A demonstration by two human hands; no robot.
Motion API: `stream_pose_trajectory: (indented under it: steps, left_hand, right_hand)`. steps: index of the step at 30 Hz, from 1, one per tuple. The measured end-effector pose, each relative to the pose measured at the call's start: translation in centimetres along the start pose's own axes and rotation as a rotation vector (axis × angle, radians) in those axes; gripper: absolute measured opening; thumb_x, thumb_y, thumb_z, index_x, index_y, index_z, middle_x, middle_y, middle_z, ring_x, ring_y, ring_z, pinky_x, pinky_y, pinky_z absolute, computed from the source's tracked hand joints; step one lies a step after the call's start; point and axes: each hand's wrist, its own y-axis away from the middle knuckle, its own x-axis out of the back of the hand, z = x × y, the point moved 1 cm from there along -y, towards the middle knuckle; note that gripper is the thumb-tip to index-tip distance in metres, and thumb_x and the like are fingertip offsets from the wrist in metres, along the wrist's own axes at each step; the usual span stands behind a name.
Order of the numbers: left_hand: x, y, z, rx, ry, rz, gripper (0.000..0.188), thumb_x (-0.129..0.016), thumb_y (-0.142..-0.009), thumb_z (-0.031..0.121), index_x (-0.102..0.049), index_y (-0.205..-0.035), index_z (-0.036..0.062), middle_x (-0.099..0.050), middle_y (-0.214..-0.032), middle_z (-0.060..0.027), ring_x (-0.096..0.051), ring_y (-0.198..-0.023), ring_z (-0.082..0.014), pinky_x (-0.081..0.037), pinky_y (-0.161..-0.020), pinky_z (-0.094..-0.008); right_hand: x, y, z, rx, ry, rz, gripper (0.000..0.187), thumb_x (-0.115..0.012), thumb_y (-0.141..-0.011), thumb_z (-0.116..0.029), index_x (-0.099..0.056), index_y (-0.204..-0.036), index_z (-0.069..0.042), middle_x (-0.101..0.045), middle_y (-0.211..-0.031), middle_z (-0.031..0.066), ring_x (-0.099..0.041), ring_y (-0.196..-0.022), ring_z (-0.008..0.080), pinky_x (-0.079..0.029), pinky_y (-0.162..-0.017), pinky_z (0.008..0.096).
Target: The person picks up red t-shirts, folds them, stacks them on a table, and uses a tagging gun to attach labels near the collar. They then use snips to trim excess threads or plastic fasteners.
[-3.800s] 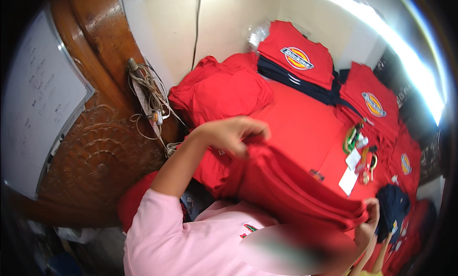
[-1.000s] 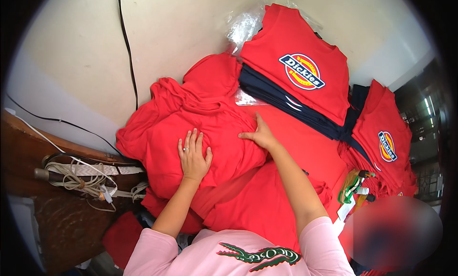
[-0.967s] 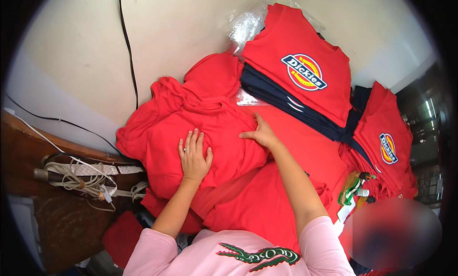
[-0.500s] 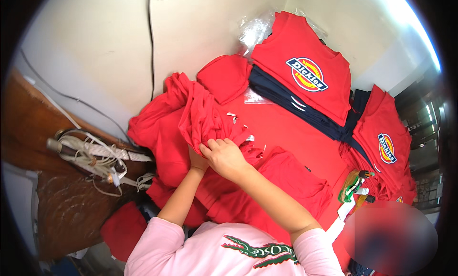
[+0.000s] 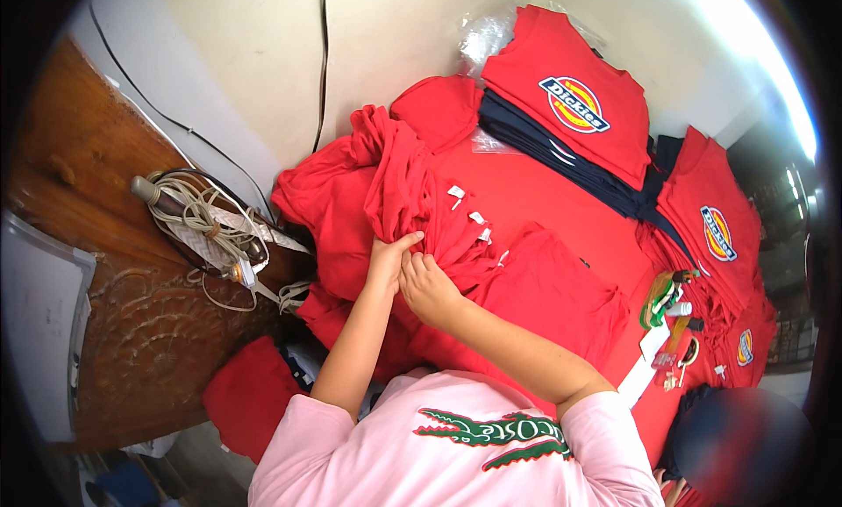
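Left hand [image 5: 384,263] and right hand [image 5: 430,292] are gripping bunched red fabric [image 5: 396,191] side by side; white tags [image 5: 455,192] are sticking out; a printed red shirt [image 5: 561,55] is lying behind.

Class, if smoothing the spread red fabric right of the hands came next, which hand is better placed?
Probably the right hand: at the bunched red cloth, it sits nearer that spread red fabric; the left hand would reach past it.

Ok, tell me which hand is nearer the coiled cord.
Left. The left hand is right of the coiled cord; the right hand is farther to the right.
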Motion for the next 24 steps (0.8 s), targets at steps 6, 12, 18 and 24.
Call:
stream_pose_trajectory:
  steps: [6, 12, 18, 24]
  left_hand:
    - [-0.3, -1.5, -0.2, -0.200, 0.079, 0.083, 0.052, -0.077, -0.090, 0.007, -0.061, -0.137, -0.0062, -0.071, -0.129, -0.0151, -0.069, -0.114, -0.0262, -0.055, -0.099, -0.0393]
    - [-0.9, 2.7, 4.9, -0.224, 0.141, -0.027, 0.053, -0.072, -0.092, 0.008, -0.060, -0.143, 0.0006, -0.069, -0.136, -0.0125, -0.068, -0.122, -0.0265, -0.054, -0.107, -0.0427]
    - [1.2, 3.5, 6.0, -0.194, 0.092, -0.069, 0.048, -0.069, -0.094, 0.008, -0.061, -0.140, -0.0006, -0.071, -0.132, -0.0142, -0.070, -0.120, -0.0265, -0.056, -0.106, -0.0428]
    - [0.8, 4.0, 7.6, -0.259, 0.112, 0.042, 0.048, -0.071, -0.092, 0.009, -0.062, -0.138, -0.0006, -0.070, -0.133, -0.0133, -0.069, -0.120, -0.0265, -0.054, -0.107, -0.0424]
  right_hand:
    - [-0.4, 0.8, 2.7, -0.189, -0.709, 0.196, 0.051, -0.061, -0.087, -0.005, -0.056, -0.136, 0.010, -0.057, -0.144, 0.0320, -0.060, -0.125, 0.0405, -0.049, -0.108, 0.0443]
    - [1.4, 3.7, 13.1, -0.663, -1.171, 0.671, 0.053, -0.058, -0.077, 0.014, -0.062, -0.126, -0.003, -0.064, -0.136, 0.0190, -0.060, -0.130, 0.0388, -0.048, -0.112, 0.0458]
    - [-0.9, 6.7, 12.4, -0.283, -1.355, 0.061, 0.125, -0.099, -0.065, -0.049, -0.035, -0.166, -0.011, -0.029, -0.173, 0.0236, -0.015, -0.164, 0.0423, -0.022, -0.130, 0.0529]
    - [-1.7, 4.5, 6.9, -0.282, -0.928, 0.082, 0.099, -0.094, -0.064, -0.037, -0.051, -0.147, -0.006, -0.055, -0.148, 0.0238, -0.042, -0.150, 0.0423, -0.027, -0.128, 0.0582]
